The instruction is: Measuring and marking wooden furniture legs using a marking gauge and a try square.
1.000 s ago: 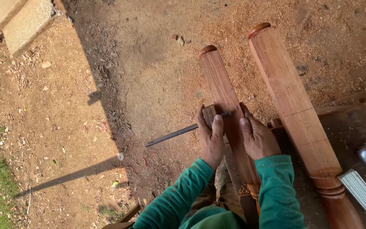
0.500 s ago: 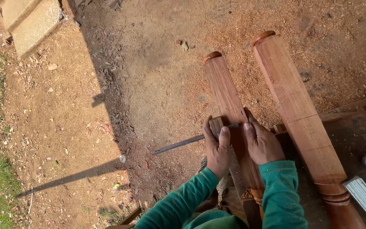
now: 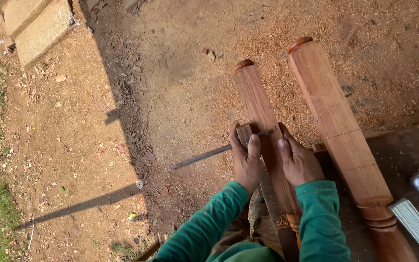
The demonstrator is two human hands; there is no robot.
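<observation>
Head view: left hand (image 3: 246,162) clamps marking gauge (image 3: 219,151) vs turned post (image 3: 264,126); right hand (image 3: 298,160), fingers together, steadies it.

Both arms wear long, plain teal-green sleeves, ribbed at the cuffs; the left hand (image 3: 246,160) and right hand (image 3: 298,159) appear bare.

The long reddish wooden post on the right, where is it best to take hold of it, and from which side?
Grip the long reddish wooden post on its straight squared middle, from above. That part lies flat and bare; its turned end by the grey metal piece is ridged and crowded.
</observation>
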